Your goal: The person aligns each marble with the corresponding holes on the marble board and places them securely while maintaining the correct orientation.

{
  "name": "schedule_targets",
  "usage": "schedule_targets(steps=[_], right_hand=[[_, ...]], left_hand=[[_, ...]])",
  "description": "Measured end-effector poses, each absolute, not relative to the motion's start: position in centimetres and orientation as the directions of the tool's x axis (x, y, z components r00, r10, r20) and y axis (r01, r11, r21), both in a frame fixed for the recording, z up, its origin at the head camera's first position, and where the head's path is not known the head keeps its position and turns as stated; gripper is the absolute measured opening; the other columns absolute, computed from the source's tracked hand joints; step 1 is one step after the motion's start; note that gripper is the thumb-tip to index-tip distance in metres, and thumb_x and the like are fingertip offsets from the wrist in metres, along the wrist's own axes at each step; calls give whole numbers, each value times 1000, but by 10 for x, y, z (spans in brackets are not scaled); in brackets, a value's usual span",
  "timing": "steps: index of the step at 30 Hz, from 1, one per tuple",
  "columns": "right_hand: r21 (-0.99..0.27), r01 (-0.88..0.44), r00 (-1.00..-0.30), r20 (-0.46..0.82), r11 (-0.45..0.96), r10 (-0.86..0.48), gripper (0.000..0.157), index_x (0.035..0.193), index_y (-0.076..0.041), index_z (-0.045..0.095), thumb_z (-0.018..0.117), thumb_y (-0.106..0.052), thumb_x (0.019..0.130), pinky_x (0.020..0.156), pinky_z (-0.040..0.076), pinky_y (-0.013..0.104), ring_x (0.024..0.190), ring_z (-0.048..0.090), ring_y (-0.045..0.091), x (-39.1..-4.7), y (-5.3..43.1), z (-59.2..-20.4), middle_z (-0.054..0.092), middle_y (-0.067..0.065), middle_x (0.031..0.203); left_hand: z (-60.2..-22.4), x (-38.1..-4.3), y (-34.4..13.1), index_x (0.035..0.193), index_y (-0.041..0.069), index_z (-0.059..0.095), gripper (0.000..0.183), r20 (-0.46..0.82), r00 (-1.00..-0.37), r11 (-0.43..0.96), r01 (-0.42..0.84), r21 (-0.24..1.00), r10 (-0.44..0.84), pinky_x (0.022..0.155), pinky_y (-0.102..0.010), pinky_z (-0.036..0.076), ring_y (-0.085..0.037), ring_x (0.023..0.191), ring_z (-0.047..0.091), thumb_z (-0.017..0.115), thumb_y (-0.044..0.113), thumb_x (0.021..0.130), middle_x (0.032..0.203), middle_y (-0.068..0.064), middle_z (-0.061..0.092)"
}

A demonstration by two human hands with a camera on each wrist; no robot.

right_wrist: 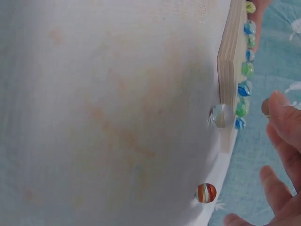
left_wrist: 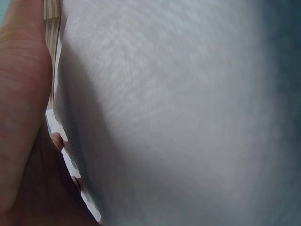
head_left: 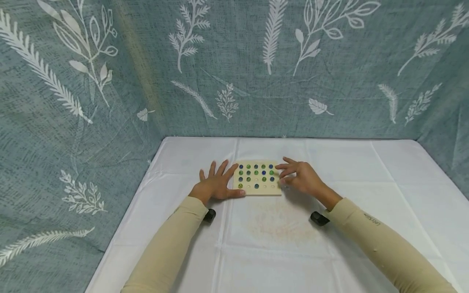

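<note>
A pale wooden marble board [head_left: 253, 191] lies on the white table, with rows of blue and green marbles in its hollows; several hollows in the front rows hold none. Spread along the board's left side, my left hand [head_left: 216, 185] touches it with straight index finger and thumb, the thumb at the front edge. At the right edge my right hand [head_left: 302, 177] hovers. It pinches a small brownish marble [right_wrist: 266, 107], mostly hidden by the thumb. In the right wrist view, a clear marble [right_wrist: 219, 115] and an orange-and-white marble [right_wrist: 205, 193] lie beside the board.
The white-covered table [head_left: 253, 264] carries faint reddish stains in front of the board. Green-grey curtains [head_left: 227, 73] with white leaf prints hang behind and to the left. Black wrist devices [head_left: 319, 218] sit under both forearms.
</note>
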State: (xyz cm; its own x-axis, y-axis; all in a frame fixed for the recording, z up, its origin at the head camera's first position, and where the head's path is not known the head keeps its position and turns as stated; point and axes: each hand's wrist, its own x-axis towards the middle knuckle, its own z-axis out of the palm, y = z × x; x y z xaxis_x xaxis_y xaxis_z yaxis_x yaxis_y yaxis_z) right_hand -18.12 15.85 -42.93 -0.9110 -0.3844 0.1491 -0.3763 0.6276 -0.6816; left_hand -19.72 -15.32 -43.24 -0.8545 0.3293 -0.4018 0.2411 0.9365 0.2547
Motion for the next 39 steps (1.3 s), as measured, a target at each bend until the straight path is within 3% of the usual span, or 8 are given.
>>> schedule_targets(steps=[13,26,39], right_hand=[[-700,-396,-896,155,594,-416,13,97,-2,84,80,3,86,104,54,56,152,41,40,-178,149,-427,70,17,136],[-710,-395,-893,148,583,-425,13,96,-4,85,83,0,85,124,25,67,155,37,39,-179,143,-432,70,18,135],[-691,-387,-893,116,610,-435,14,98,-6,85,83,-3,85,125,23,68,156,36,37,-181,140,-430,68,15,140]], left_hand=[[-431,-195,-154,169,37,0,104,-402,-857,940,241,243,324,123,-77,-1,-43,163,-14,56,79,91,178,-5,-7],[-431,-196,-153,169,37,-1,104,-411,-854,943,242,228,318,124,-77,0,-43,163,-13,55,79,92,178,-5,-8],[-428,-195,-153,169,36,-1,105,-405,-854,939,244,242,327,123,-78,0,-44,162,-14,56,78,92,178,-6,-8]])
